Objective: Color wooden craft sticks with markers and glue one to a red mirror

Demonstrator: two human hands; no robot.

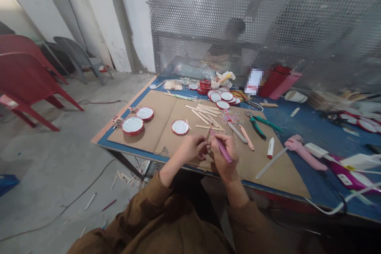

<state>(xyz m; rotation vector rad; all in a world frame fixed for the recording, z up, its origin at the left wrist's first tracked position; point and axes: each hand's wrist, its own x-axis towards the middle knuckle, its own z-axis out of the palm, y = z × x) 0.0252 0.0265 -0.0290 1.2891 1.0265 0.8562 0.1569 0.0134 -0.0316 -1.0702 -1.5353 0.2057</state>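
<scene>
My left hand (196, 146) is closed in a pinch on a thin wooden craft stick (209, 131) held above the cardboard. My right hand (224, 156) grips a slim purple pen-like tool (224, 151), its tip close to the stick; its exact kind is unclear. Just beyond my hands lie several loose craft sticks (201, 117) and a heap of small coloured rubber bands (232, 117). To the left rests a round, red-rimmed white disc (180, 127). Farther left are two more red-rimmed discs (133, 125) with sticks attached at their edges.
Cardboard (160, 127) covers part of the blue table. To the right lie green-handled pliers (257, 127), a pink glue gun (305, 151), a glue tube (270, 147) and grey and orange slim tools (247, 138). More discs (222, 97) are piled behind, before a perforated metal panel (193, 16).
</scene>
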